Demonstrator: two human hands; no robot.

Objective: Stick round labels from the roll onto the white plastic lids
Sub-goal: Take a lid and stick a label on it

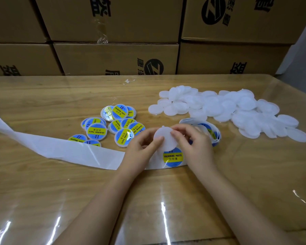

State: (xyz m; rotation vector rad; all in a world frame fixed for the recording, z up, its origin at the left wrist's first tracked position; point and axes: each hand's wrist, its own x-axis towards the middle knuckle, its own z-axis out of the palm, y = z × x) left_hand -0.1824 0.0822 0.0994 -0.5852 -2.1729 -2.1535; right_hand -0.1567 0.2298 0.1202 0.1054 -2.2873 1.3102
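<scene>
Round label (pixel 172 157) on backing strip (pixel 60 151) read "SOLDERING PASTE", yellow band on blue. Left hand (pixel 141 147) and right hand (pixel 193 142) both pinched one blank white lid (pixel 165 137) just above it, mid-table (pixel 42 96). Labelled lids (pixel 113 124) lay toward left edge; blank lid pile (pixel 237 110) toward right edge, label roll (pixel 208 131) beside it

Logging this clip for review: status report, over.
Left hand and right hand pinch one blank lid. Label on the backing strip, partly under lid. Nothing in the way.
</scene>
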